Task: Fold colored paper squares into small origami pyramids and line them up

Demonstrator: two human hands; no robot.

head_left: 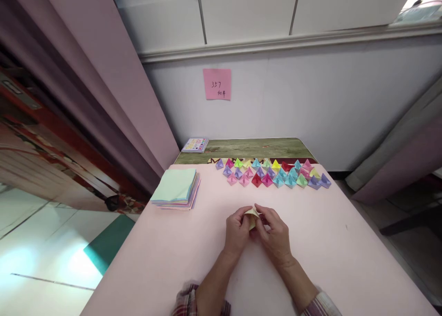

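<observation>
Between my hands is a small folded piece of pale yellow paper (253,218), held just above the middle of the pink tabletop (214,242). My left hand (237,231) pinches its left side with thumb and fingers. On the other side, my right hand (275,233) grips it the same way, and fingers of both hands hide part of the folds. Beyond the hands, rows of small folded paper boats (267,179) in many colours stand along the far part of the table. A stack of square coloured paper (176,187), pale green on top, lies to the left.
At the table's far left corner lies a printed pack (195,145) on a green wood-patterned strip (248,146). A pink note (217,84) with handwriting is stuck to the wall behind. Curtains (113,76) hang on the left.
</observation>
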